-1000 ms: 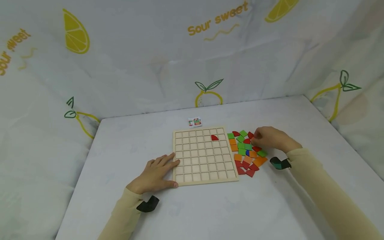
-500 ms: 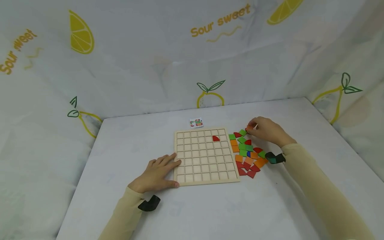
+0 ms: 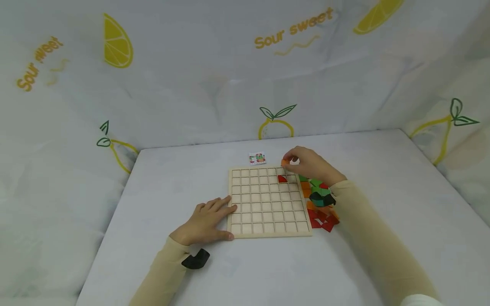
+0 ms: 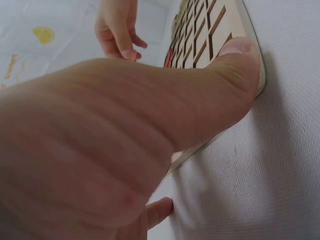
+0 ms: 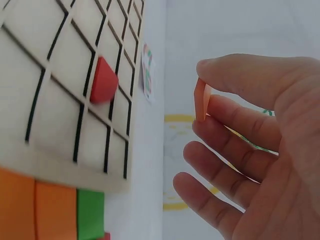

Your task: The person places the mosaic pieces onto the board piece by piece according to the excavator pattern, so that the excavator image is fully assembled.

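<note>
A wooden grid board (image 3: 272,235) lies flat on the white table. My left hand (image 3: 204,222) rests at its left side, fingertips over the frame and thumb by the near left corner. The left wrist view shows that thumb (image 4: 220,90) against the board's corner. With thumb and fingers my right hand (image 3: 311,165) pinches a small orange tile (image 5: 201,100) above the board's far right part. Its other fingers are loosely bent. One red quarter-round piece (image 3: 282,179) sits in a grid cell in the second row from the far edge.
Along the board's right side lie loose pieces: orange tiles (image 3: 306,189), green tiles (image 3: 317,182) and red pieces (image 3: 314,217). My right forearm hides part of them. A small printed card (image 3: 257,158) lies beyond the board's far edge. A lemon-print cloth (image 3: 199,102) hangs behind the table.
My right hand has lifted the orange tile from the loose pieces and carried it left to over the board. The left hand keeps its place on the board. The head view has shifted slightly.
</note>
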`<state>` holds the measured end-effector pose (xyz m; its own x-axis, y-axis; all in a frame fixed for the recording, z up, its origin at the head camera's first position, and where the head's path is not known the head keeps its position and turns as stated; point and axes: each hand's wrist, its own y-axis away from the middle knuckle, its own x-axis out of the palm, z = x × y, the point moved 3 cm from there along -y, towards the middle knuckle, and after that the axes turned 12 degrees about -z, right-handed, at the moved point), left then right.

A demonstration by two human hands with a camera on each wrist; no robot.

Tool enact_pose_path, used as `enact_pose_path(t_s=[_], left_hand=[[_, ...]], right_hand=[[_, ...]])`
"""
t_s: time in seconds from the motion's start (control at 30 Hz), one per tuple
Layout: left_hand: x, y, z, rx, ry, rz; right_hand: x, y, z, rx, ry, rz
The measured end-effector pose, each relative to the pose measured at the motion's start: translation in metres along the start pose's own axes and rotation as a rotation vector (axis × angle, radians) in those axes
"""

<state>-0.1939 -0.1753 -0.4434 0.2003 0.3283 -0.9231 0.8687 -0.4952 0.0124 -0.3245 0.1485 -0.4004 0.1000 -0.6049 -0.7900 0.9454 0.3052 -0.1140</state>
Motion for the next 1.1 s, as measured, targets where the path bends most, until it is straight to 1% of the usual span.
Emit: enact_pose_path(t_s=[0.1, 0.17, 0.3, 0.37, 0.47, 0.6, 0.67, 0.8, 1.1], left_hand=[[0.003, -0.002, -0.001, -0.001, -0.007, 0.01], [0.004, -0.003, -0.001, 0.003, -0.01, 0.011], [0.007, -0.004, -0.001, 0.007, 0.002, 0.015], [0.009, -0.003, -0.001, 0.001, 0.007, 0.024], [0.01, -0.002, 0.0, -0.005, 0.005, 0.022], [0.008, -0.001, 0.001, -0.018, 0.001, 0.006], [0.007, -0.001, 0.001, -0.022, 0.001, 0.002], [0.007, -0.001, 0.001, -0.029, -0.006, 0.013], [0.005, -0.003, 0.002, -0.043, -0.019, 0.011]], right_hand=[[0.01, -0.001, 0.001, 0.001, -0.029, 0.025], [0.015, -0.001, 0.001, 0.02, -0.035, 0.034], [0.024, 0.002, 0.0, 0.033, -0.019, 0.047], [0.029, 0.003, 0.0, 0.025, -0.018, 0.053], [0.036, 0.004, 0.003, -0.031, 0.025, 0.055], [0.044, 0.002, 0.011, -0.143, 0.099, 0.042], [0.047, 0.001, 0.014, -0.173, 0.135, 0.043], [0.051, 0.002, 0.016, -0.171, 0.194, 0.05], [0.054, 0.0, 0.015, -0.183, 0.209, 0.034]])
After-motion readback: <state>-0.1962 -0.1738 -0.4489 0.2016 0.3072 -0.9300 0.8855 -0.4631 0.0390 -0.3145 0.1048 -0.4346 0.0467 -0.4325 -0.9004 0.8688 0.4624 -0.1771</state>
